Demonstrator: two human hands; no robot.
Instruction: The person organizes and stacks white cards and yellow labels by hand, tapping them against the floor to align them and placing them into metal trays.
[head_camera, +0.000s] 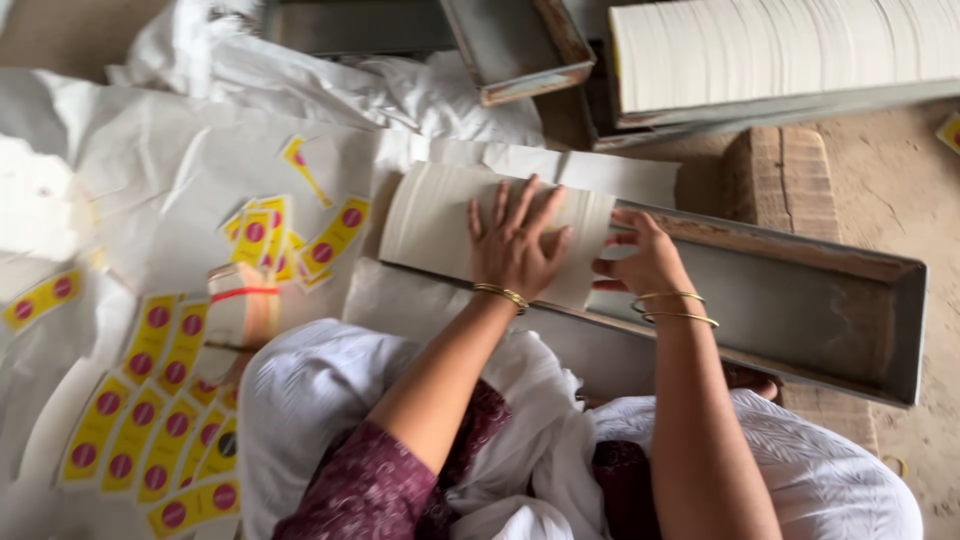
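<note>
The left hand (515, 245) lies flat, fingers spread, on top of a stack of pale paper sheets (440, 225) that rests on its edge in the near end of a long grey metal tray (800, 300). The hand presses on the stack rather than closing around it. The right hand (640, 262) is at the stack's right end, fingers curled against the end sheets with the fingertips touching them; whether it pinches any sheets cannot be told from here. Both wrists wear thin gold bangles. The tray runs from the middle of the view out to the right, its far part bare, and it sits on a dusty floor (890, 200) beside a brown block (780, 175). Above it lies a second tray (790, 60) packed full of the same pale sheets, and a smaller empty tray (520, 45) sits to its left. To the left of the stack, white paper (160, 170) is spread out, strewn with yellow labels (140, 410) bearing red dots, some in strips, some loose. A small bundle tied with a red band (242, 300) lies among them. The person's lap, draped in white cloth (320, 390) over a maroon garment, fills the bottom of the view.
</note>
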